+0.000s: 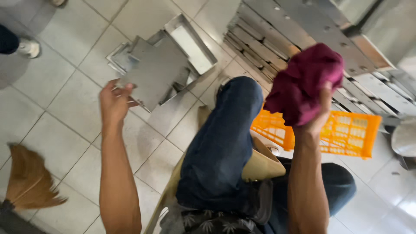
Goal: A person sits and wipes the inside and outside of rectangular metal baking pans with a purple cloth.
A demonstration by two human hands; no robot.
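Observation:
My left hand (113,100) grips the near edge of a flat grey metal plate (154,71), which lies on a heap of similar metal parts on the tiled floor. My right hand (317,113) is raised and closed around a bunched maroon cloth (303,82). Between my arms rises my knee in blue jeans (225,138). I sit on a low tan stool (262,164).
An open metal tray (190,41) leans on the heap. Stacked metal strips and long panels (277,34) lie at the upper right. An orange plastic crate (346,134) stands behind my right arm. A broom (26,182) rests at lower left. Another person's shoe (28,47) is at far left.

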